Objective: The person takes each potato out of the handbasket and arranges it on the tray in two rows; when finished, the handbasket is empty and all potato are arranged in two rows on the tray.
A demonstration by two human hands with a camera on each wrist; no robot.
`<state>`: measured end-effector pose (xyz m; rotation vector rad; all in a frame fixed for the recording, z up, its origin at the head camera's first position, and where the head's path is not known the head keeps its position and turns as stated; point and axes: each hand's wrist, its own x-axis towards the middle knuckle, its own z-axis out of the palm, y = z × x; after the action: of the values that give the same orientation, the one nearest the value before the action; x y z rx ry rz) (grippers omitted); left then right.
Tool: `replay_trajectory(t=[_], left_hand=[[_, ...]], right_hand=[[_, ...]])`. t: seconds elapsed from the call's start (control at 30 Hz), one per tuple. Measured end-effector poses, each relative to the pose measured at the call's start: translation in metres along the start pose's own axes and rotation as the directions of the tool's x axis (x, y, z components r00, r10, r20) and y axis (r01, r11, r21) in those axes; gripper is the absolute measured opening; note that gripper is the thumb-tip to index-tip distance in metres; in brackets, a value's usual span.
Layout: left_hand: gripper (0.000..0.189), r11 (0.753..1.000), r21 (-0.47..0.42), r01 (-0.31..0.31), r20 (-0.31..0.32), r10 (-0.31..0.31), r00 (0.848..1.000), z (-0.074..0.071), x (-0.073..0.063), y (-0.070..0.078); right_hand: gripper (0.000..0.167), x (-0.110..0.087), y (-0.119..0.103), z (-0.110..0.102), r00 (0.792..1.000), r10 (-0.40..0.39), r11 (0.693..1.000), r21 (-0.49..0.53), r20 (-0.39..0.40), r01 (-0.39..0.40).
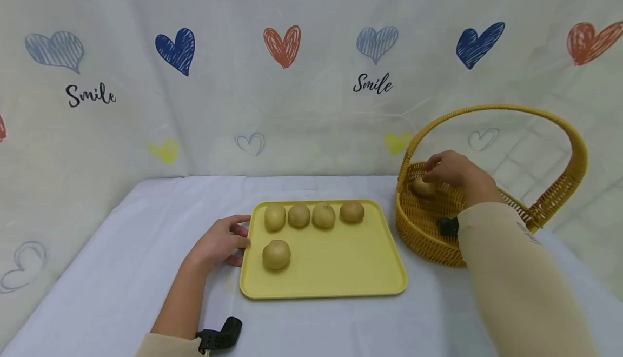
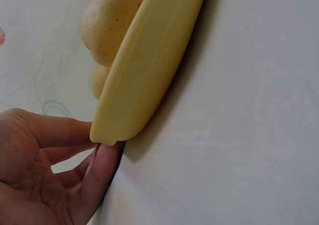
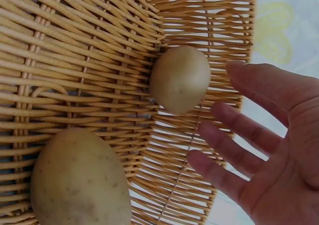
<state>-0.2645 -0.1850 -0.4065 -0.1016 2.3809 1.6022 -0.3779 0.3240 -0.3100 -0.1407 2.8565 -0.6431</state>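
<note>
A yellow tray bears several round, pale brown potatoes. My left hand holds the tray's left edge, a fingertip at the rim and another finger under it in the left wrist view. Over at the right, my right hand reaches into a wicker basket. Its spread fingers are beside a small potato near the basket wall, with a gap between them. A larger potato lies lower in the right wrist view; the head view does not show it.
The basket's tall arched handle rises around my right forearm. A white cloth covers the table. Behind it hangs a pale backdrop printed with hearts. Black straps with cameras sit at my wrists.
</note>
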Motion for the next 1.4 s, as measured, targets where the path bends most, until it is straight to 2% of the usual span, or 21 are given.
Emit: replay_trajectory(t=[0.1, 0.3, 0.47, 0.67, 0.93, 1.2, 1.4], left_hand=[[0.067, 1.000, -0.006, 0.003, -0.008, -0.003, 1.000, -0.003, -0.003, 0.000], [0.068, 1.000, 0.013, -0.014, -0.007, 0.014, 1.000, -0.002, -0.003, 0.001], [0.068, 1.000, 0.003, -0.019, 0.002, 0.019, 1.000, 0.002, -0.003, -0.001], [0.066, 1.000, -0.002, 0.006, -0.012, -0.006, 1.000, 0.001, -0.003, 0.000], [0.068, 1.000, -0.013, -0.002, 0.007, 0.002, 1.000, 0.000, -0.003, 0.001], [0.065, 1.000, -0.017, 0.025, -0.018, -0.025, 1.000, 0.001, 0.000, 0.000], [0.065, 1.000, -0.011, 0.027, -0.018, -0.027, 0.999, 0.000, 0.000, 0.000]], right_hand=[[0.053, 0.007, -0.003, 0.002, 1.000, 0.001, 1.000, -0.002, 0.022, -0.001], [0.059, 0.015, -0.001, 0.007, 0.990, 0.034, 0.999, 0.016, 0.135, -0.036], [0.051, 0.018, 0.002, 0.015, 0.987, 0.047, 0.998, 0.023, 0.151, -0.051], [0.051, 0.015, 0.000, 0.021, 0.982, 0.041, 0.996, 0.071, 0.187, -0.055], [0.054, 0.010, 0.002, 0.019, 0.984, 0.037, 0.993, 0.105, 0.176, -0.057], [0.056, 0.005, 0.010, 0.018, 0.996, 0.032, 0.989, 0.143, 0.085, -0.044], [0.056, -0.001, 0.013, 0.018, 0.999, 0.027, 0.971, 0.238, 0.037, -0.035]])
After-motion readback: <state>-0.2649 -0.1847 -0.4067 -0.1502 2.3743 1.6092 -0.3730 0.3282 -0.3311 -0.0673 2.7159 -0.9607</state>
